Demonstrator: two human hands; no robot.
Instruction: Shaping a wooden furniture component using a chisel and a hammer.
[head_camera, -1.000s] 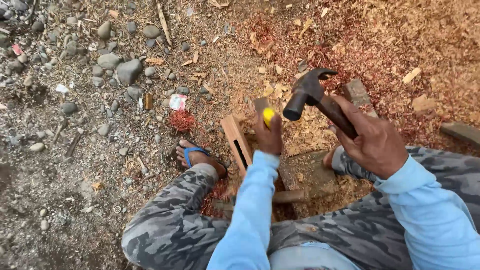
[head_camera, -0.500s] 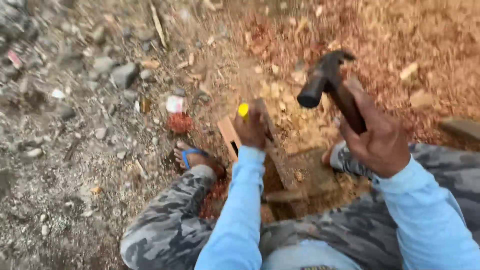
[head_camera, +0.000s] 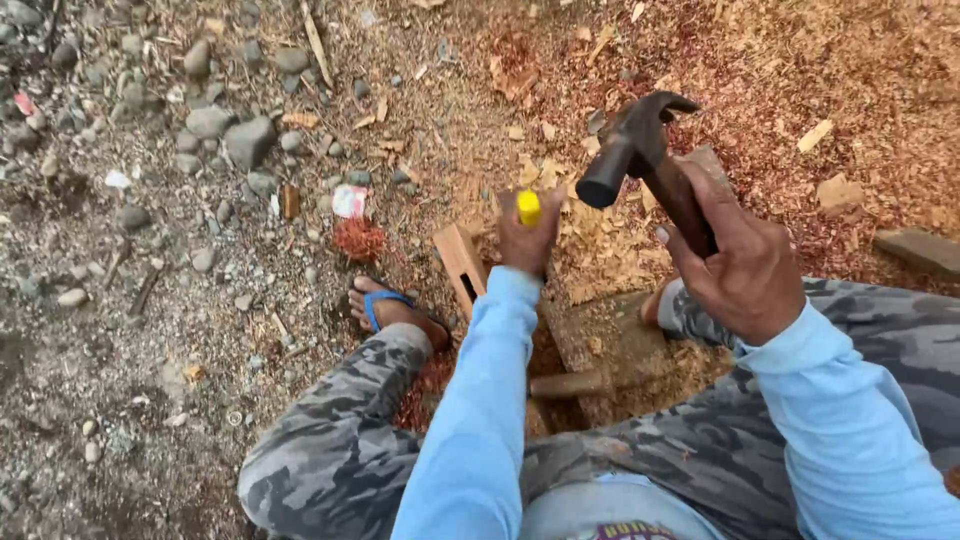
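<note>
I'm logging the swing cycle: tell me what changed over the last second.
The right hand drew the claw hammer up and back from over the chisel. The left hand kept its fingers around the yellow-handled chisel on the wooden piece. The sandalled foot stayed put.

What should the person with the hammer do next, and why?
Probably bring the hammer down onto the yellow handle top. The right hand holds the hammer raised just above and beside it, while the left hand holds the yellow-handled tool upright on the wood block.
</note>
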